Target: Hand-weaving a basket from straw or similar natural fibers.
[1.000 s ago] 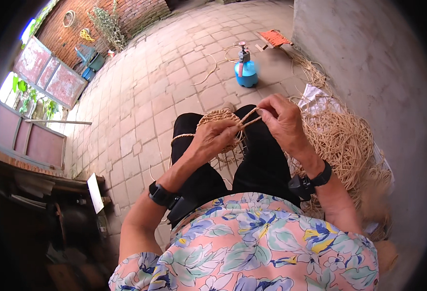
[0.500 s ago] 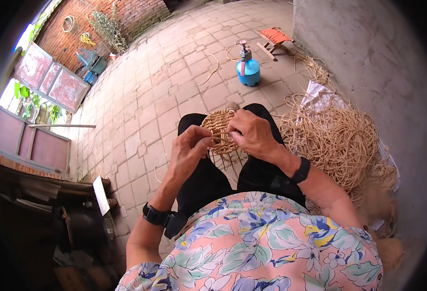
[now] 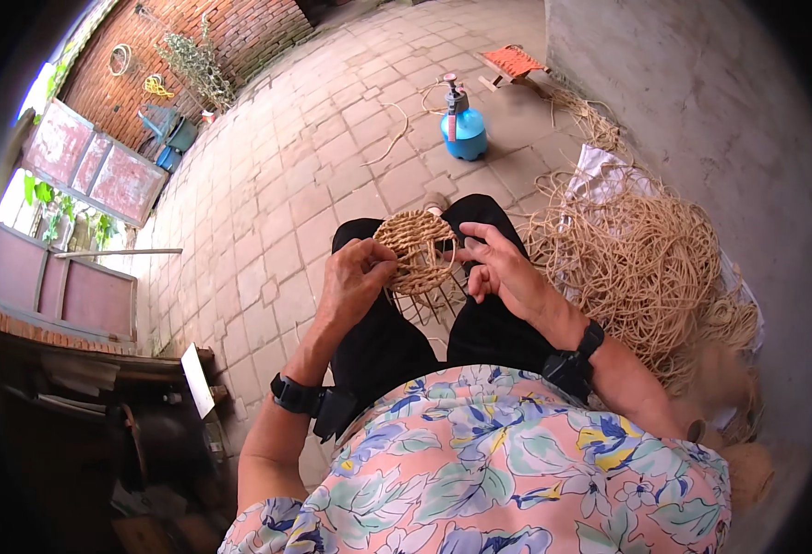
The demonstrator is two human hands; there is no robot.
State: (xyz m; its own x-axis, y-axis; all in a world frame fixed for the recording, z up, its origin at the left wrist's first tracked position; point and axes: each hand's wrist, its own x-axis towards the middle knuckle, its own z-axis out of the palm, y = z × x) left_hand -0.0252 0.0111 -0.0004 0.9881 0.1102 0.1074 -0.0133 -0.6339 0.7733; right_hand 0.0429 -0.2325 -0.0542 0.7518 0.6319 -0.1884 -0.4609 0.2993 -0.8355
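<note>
A round woven piece of tan cord is held over my lap, with thin dark rods or strands sticking out below it. My left hand pinches its left edge between thumb and fingers. At the right edge, my right hand has its fingers spread apart, the index fingertip reaching to the rim near a gap in the weave. Whether that fingertip touches the cord or a loose strand is hard to make out.
To my right lies a big tangled heap of tan cord on a white sheet, beside a grey wall. Ahead are a blue spray bottle and a folding stool with an orange seat. Dark clutter stands at the left.
My right hand has drawn back to the right from the woven piece and its fingers have opened. The left hand keeps its pinch, and more of the weave shows.
</note>
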